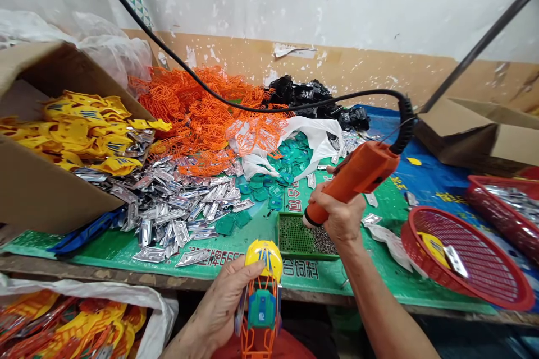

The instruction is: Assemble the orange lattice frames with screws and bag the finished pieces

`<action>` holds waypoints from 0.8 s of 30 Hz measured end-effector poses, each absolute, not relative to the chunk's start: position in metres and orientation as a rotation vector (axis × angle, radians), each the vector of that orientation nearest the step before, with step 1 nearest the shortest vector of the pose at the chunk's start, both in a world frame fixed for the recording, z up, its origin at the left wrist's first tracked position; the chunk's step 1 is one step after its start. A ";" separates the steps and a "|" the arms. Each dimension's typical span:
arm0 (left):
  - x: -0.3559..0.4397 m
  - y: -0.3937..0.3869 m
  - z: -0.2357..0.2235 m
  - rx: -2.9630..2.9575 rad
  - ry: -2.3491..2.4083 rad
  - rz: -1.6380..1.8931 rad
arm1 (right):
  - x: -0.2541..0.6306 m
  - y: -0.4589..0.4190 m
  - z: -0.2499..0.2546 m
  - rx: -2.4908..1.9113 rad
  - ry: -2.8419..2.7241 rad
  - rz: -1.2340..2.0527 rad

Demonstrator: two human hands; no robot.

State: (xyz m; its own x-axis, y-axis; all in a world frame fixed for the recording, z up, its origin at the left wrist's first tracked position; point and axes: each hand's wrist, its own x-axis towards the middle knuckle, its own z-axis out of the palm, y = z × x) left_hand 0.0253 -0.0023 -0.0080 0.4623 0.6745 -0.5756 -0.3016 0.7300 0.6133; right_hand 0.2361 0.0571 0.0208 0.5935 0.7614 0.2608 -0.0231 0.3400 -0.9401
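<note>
My left hand (219, 303) is closed around a partly built toy vehicle (261, 308) at the front edge of the table. The toy has a yellow nose with blue marks, an orange lattice frame, a teal piece in its middle and shiny side parts. My right hand (343, 219) grips an orange electric screwdriver (357, 171) tilted down to the left. Its white tip is just above a green screw tray (292, 241), which has a grid of holes and a heap of small screws. Whether the tip touches a screw, I cannot tell.
Shiny plates (168, 219), orange frames (189, 106) and teal pieces (261, 185) lie heaped behind the tray. A cardboard box (50, 196) of yellow parts stands left. A red basket (484, 258) is at right. The screwdriver's black cable (252, 108) arches across the table.
</note>
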 end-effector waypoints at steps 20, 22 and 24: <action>0.031 -0.006 -0.005 0.448 0.929 0.649 | 0.235 0.050 0.045 -1.053 -0.803 0.602; 0.033 -0.006 -0.004 0.439 0.936 0.667 | 0.230 0.042 0.058 -0.993 -0.812 0.676; 0.034 -0.006 -0.004 0.437 0.933 0.680 | 0.222 0.033 0.068 -0.925 -0.827 0.746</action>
